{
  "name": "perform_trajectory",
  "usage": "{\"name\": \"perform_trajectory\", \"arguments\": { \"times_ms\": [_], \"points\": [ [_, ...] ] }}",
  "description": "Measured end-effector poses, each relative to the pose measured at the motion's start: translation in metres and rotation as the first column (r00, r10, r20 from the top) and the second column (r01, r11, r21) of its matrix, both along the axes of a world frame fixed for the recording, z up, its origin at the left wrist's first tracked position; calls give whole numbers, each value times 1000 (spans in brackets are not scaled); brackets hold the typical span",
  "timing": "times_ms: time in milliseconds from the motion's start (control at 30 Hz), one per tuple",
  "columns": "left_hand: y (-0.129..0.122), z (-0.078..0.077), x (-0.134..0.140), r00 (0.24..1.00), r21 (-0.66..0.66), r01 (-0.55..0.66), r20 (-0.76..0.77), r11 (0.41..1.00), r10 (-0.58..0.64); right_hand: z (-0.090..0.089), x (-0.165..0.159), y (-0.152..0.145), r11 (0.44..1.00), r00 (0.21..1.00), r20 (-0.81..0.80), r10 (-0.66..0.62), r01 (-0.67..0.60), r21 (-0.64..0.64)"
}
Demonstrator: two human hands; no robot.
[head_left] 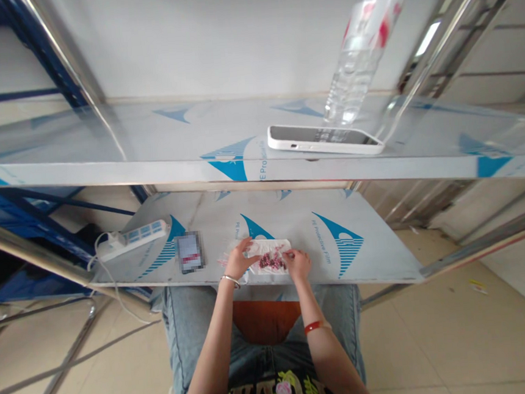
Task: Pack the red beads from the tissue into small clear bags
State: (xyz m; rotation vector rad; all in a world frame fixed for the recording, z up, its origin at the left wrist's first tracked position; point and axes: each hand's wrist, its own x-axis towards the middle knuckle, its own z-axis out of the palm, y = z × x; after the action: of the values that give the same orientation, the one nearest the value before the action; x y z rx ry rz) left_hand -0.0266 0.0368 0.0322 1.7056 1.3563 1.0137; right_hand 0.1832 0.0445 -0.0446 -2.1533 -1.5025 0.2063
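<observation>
A shallow white tray (273,244) sits near the front edge of the lower shelf, with small dark red and pink beads (272,261) lying in it. My left hand (241,257) is at the tray's left side, thumb and fingers apart. At the tray's right end, my right hand (297,262) has its fingertips pinched together over the beads; whatever lies between them is too small to make out. Some thin pink pieces (223,261) show just left of my left hand, partly hidden by it.
On the lower shelf (377,242), a blurred-out dark item (189,252) lies left of the tray, and a white power strip (144,233) with a cable is farther left. Above, the upper shelf (157,151) holds a white-cased phone (324,139) and a clear water bottle (360,53).
</observation>
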Motion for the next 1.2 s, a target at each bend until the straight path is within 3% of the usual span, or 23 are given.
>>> {"name": "perform_trajectory", "arguments": {
  "times_ms": [200,300,400,500,633,767,900,1033,1100,1200],
  "points": [
    [0,0,0,1000,1,4,26,1000,-4,4,0,6,989,980,-184,72,-47,137],
    [-1,1,0,1000,-10,-2,25,1000,3,23,-9,14,953,908,-381,175,-59,297],
    [-2,3,0,1000,-17,-6,20,1000,7,53,-25,16,900,818,-473,328,-118,420],
    [-2,3,0,1000,-13,0,15,1000,0,77,-42,11,866,758,-475,447,-235,441],
    [-1,3,0,1000,1,8,9,1000,-8,88,-57,0,837,712,-455,535,-373,401],
    [-1,3,0,1000,8,10,2,1000,-10,83,-57,-1,824,693,-451,563,-423,378],
    [-2,5,-1,1000,-14,-7,6,1000,7,65,-43,6,877,801,-382,460,-344,336],
    [-3,7,-1,1000,-31,-15,13,999,16,37,-24,6,960,944,-177,278,-270,70],
    [-3,7,0,1000,-33,-11,14,999,12,24,-17,3,972,968,-109,225,-230,-37],
    [-3,7,0,1000,-49,-8,15,999,9,13,-12,-1,978,978,-89,188,-195,-78]
  ]
}}
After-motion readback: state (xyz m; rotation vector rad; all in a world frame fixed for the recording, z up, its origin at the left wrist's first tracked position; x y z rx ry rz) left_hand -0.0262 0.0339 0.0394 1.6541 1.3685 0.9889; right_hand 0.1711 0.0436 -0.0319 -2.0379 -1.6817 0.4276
